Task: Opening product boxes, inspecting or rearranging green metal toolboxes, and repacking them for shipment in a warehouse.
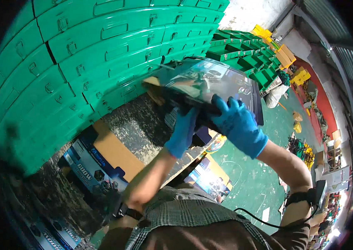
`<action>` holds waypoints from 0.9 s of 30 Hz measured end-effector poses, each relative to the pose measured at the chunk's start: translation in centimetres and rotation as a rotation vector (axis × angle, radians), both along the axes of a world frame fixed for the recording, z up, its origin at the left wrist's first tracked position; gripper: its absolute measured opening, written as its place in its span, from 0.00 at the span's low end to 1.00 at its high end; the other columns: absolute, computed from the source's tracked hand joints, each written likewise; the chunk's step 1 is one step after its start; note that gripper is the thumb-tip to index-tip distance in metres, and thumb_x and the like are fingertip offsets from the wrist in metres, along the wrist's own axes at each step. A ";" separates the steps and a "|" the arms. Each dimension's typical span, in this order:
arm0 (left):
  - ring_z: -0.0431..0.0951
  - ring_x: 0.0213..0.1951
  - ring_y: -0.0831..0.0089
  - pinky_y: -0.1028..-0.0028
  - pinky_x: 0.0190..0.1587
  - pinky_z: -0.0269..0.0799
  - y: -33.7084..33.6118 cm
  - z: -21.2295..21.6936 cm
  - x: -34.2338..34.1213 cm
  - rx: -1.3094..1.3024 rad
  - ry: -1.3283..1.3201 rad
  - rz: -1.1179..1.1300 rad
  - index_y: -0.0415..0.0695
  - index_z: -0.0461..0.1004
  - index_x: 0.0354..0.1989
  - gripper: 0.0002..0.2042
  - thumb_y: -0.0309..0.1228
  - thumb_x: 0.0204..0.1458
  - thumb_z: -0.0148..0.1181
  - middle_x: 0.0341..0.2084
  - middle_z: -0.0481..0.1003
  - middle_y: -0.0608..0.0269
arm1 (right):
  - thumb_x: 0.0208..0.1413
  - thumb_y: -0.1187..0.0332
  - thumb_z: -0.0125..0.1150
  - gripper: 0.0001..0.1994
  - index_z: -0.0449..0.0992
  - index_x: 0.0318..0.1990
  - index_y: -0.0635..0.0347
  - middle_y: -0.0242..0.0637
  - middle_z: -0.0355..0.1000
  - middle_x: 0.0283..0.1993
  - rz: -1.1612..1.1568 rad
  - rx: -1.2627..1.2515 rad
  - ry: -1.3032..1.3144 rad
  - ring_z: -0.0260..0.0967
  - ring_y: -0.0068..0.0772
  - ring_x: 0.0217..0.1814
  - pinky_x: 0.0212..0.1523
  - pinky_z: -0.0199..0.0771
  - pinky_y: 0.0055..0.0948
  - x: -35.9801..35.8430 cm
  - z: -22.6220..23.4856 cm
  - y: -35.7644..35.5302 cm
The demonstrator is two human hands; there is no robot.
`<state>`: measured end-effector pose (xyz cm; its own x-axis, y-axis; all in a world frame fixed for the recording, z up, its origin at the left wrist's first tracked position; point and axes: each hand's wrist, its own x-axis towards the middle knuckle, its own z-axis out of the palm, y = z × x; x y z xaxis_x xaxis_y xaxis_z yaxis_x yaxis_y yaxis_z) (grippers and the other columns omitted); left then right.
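A wall of green metal drawers fills the upper left of the view, with open green bins running off to the upper right and a green floor below them. Against the foot of the drawers stand cardboard cartons with blue printed sides, one with its brown flap open. In front of all this, near the middle of the view, both gloved hands lift a flat printed box, dark and glossy, held tilted in the air well above the cartons and close to the drawer fronts. The left hand comes up from beneath, its fingers pressed together and laid along the underside near the box's lower left edge; whether the thumb closes over the top cannot be seen. The right hand lies over the box's lower right edge, fingers spread across the top face, thumb apparently wrapped under. Judging by its shape, the box is stiff and fairly light for its size, but its glossy face looks slick against gloves, and a wide, thin carton can flex or twist if gripped at one corner. Opposite edges, one hand under and one over, seem the surest hold.
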<state>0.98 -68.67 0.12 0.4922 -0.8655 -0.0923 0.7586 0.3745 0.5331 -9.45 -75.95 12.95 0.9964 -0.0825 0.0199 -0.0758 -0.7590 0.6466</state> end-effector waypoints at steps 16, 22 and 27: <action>0.76 0.45 0.71 0.72 0.48 0.74 4.9 -2.7 -1.5 -0.182 0.115 -0.148 0.43 0.69 0.52 0.16 0.34 0.56 0.51 0.45 0.73 0.62 | 0.53 0.68 0.48 0.26 0.61 0.63 0.49 0.54 0.62 0.54 -0.177 0.076 -0.129 0.62 0.58 0.51 0.43 0.67 0.51 0.6 -3.8 5.1; 0.74 0.48 0.75 0.76 0.46 0.72 6.2 -4.9 0.3 0.139 -1.398 -0.133 0.45 0.52 0.66 0.27 0.33 0.58 0.50 0.61 0.60 0.54 | 0.49 0.65 0.52 0.25 0.65 0.57 0.60 0.39 0.64 0.37 0.034 -0.092 -0.052 0.64 0.37 0.40 0.38 0.66 0.33 0.4 0.5 3.4; 0.65 0.59 0.77 0.83 0.37 0.74 9.6 -5.9 0.6 -0.678 -0.225 -0.843 0.47 0.44 0.68 0.31 0.37 0.60 0.49 0.64 0.55 0.54 | 0.47 0.68 0.54 0.28 0.61 0.58 0.68 0.40 0.65 0.37 0.037 -0.045 0.071 0.66 0.38 0.40 0.41 0.68 0.32 0.7 7.4 2.6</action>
<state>1.59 -59.07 -5.78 -0.3329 -0.7690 0.5458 0.8198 0.0500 0.5705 -8.78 -73.32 20.33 0.9978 -0.0459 -0.0483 -0.0005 -0.7303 0.6831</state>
